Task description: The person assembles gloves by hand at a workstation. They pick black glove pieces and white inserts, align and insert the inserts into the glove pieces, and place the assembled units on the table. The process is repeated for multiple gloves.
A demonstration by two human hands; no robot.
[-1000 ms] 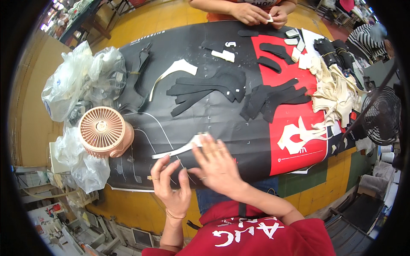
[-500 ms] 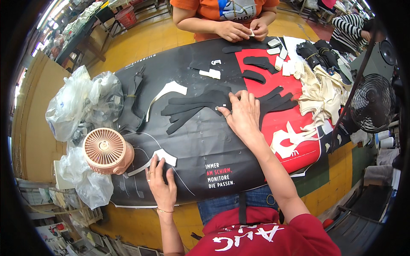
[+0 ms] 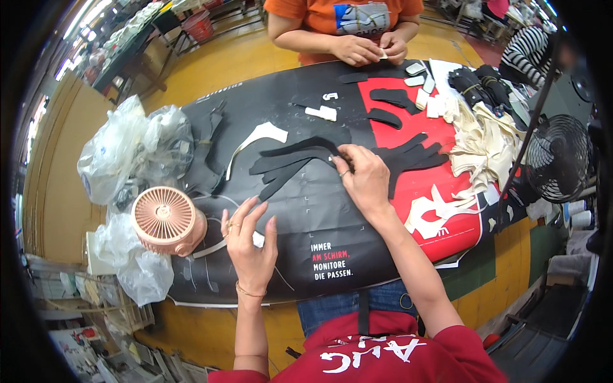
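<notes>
My right hand (image 3: 365, 179) pinches the wide end of a curved black fabric piece (image 3: 300, 148), whose narrow end points left. Beneath it, more black fabric strips (image 3: 281, 173) lie fanned on the black table cover (image 3: 313, 220). My left hand (image 3: 250, 246) hovers with fingers apart and nothing in them, over a white curved piece (image 3: 258, 239) that it mostly hides. Farther away, another white curved piece (image 3: 267, 132) lies flat. Right of my right hand, a second fan of black strips (image 3: 415, 156) rests partly on the red area.
At the left stand a pink fan (image 3: 165, 217) and clear plastic bags (image 3: 134, 147). Cream fabric pieces (image 3: 482, 140) are heaped at the right, near a black fan (image 3: 559, 156). Across the table, a person in orange (image 3: 357, 48) holds a small pale piece.
My left hand has risen off the white piece and moved slightly right, its fingers spreading. My right hand has drawn up the top black piece's end. The view has shifted slightly.
</notes>
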